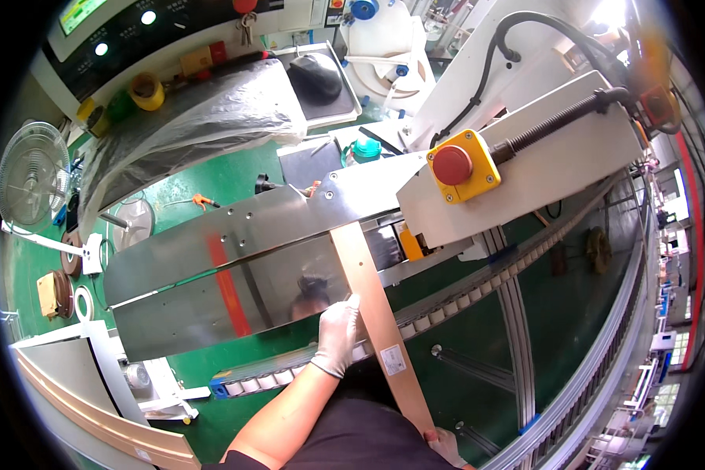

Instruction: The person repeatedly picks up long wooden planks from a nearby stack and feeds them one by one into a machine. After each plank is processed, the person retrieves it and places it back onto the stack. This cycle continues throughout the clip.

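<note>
A long, narrow wood-coloured board (374, 304) with a white label near its lower end slants from the metal machine down toward my body. In a pale glove, my left hand (338, 333) is closed on the board's left edge at about mid-length. My right hand (445, 446), also gloved, grips the near end at the lower edge of the picture; part of it is hidden. The board's far end meets the shiny metal guard plate (305, 211) of the machine, beside a dark opening (385, 247).
A red emergency-stop button (452, 164) on a yellow box sits on the white machine arm right of the board. A roller track (446, 309) runs beneath the board. Similar wood-coloured boards (110, 419) lie lower left. A fan (33, 172) stands far left, and aluminium rails curve along the right.
</note>
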### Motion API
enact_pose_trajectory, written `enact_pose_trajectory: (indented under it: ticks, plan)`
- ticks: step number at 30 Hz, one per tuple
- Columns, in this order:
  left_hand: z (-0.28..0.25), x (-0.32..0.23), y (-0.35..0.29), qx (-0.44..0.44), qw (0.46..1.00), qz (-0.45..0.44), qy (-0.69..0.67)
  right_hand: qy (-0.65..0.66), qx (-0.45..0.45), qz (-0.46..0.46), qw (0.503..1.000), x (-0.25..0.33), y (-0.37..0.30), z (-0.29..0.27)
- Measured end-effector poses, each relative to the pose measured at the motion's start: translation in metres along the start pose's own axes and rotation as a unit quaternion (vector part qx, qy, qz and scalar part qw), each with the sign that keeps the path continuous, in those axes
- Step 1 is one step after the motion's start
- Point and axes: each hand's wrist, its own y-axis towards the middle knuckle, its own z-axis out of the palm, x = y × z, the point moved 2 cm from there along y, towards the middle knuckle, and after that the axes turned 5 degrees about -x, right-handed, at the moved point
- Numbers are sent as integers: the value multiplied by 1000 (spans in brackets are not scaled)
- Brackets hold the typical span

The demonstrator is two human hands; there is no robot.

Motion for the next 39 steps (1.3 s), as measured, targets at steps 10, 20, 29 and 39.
enact_pose_trajectory:
  ticks: [10, 20, 29, 39]
  plan:
    - [46, -21, 7, 8, 985, -119, -123, 110, 1, 131, 985, -34, 15, -32]
    - [120, -41, 24, 0, 971, -167, -169, 65, 17, 136, 988, -107, 47, -74]
    - [214, -62, 42, 12, 944, -206, -258, 110, -171, -65, 977, -84, 104, -150]
    - [334, -97, 68, 31, 958, -241, -150, 40, -151, 24, 987, -121, 160, -250]
